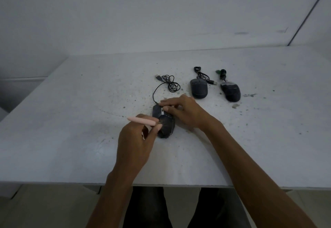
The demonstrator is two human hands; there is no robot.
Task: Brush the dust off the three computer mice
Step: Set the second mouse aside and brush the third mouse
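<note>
A black angular mouse (165,123) lies on the grey table (71,138) in front of me. My left hand (136,143) grips a pink brush (141,121) by its handle, the handle pointing left; the bristle end is hidden against the mouse's left side. My right hand (182,113) holds the mouse at its front end with curled fingers. Its thin cable (170,82) coils behind it. Two more dark mice sit farther right: a middle mouse (198,89) and a right mouse (230,91), each with a bundled cable.
The tabletop is speckled with dust and dark crumbs around the mice. The table's near edge (161,184) runs just above my legs. A white wall stands behind the table.
</note>
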